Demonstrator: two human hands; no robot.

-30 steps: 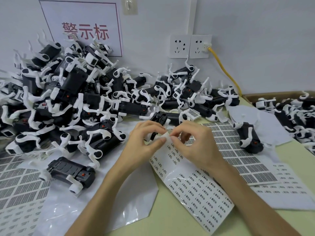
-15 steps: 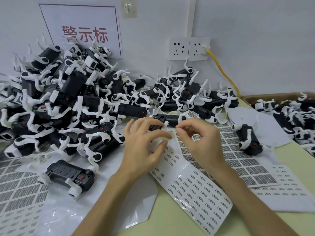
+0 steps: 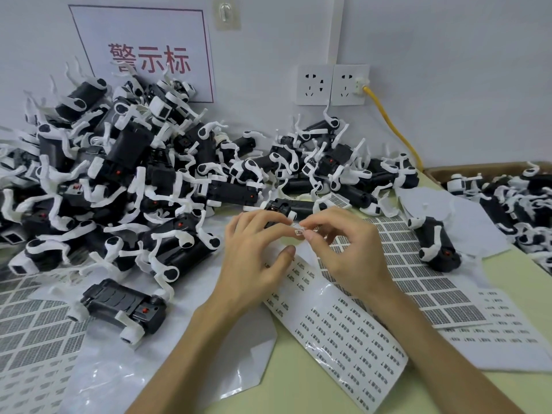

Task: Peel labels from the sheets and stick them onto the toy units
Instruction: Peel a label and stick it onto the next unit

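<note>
A small peeled label [image 3: 298,232] hangs between the fingertips of both hands above the table's middle. My right hand [image 3: 343,252] pinches it with thumb and forefinger. My left hand [image 3: 254,255] touches its other end with a fingertip, thumb resting on the label sheet [image 3: 343,333] that lies under both hands. A large heap of black-and-white toy units [image 3: 119,186] fills the left and back. One toy unit [image 3: 286,206] lies just behind my fingers. Another lies alone at the front left [image 3: 122,306].
More label sheets lie at the right [image 3: 418,279], far right [image 3: 507,330] and front left [image 3: 33,333]. A single toy unit [image 3: 436,243] rests at the right. A cardboard box [image 3: 484,170] holds further units. A yellow cable [image 3: 394,130] runs from the wall socket.
Both hands have lifted off the label sheet's top edge with a small label, and the curled sheet has dropped flat. My left thumb now rests on the sheet.
</note>
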